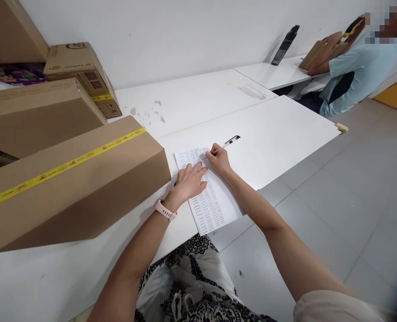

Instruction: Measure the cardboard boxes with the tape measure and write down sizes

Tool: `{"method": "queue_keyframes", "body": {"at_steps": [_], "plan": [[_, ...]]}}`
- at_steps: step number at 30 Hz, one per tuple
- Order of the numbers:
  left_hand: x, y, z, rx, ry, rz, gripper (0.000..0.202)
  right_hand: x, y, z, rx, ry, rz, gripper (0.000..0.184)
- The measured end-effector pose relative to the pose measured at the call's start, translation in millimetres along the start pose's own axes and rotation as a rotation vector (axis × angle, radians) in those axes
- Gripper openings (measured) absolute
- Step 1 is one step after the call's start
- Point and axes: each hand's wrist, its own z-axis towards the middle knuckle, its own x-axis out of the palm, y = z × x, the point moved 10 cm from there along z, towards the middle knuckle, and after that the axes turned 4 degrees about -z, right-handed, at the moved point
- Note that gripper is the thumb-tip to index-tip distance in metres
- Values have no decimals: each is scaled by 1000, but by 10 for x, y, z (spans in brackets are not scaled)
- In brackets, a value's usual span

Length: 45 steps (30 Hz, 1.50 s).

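A printed sheet of paper with columns of small text lies on the white table, near its front edge. My left hand rests flat on the sheet, fingers stretched out, with a pink watch band on the wrist. My right hand is closed round a pen with a black cap end, its tip touching the upper part of the sheet.
A big cardboard box with yellow tape sits just left of the sheet. More boxes are stacked behind it. At the far right another person in a light blue shirt leans on a table with a parcel.
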Motion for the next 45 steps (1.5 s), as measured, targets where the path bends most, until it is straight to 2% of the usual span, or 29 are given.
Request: {"method": "queue_keyframes", "body": {"at_steps": [20,41,45], "plan": [[12,7,8,-3,-4,0,58,-72,18,10,3,-54,-22,21],[-1,-5,-4,1,0,-33,58,-68,-2,13,9,-39,-25,22],[-1,-5,-6,22,-24,-49,56,-110,-49,23,31,-92,-13,24]]}}
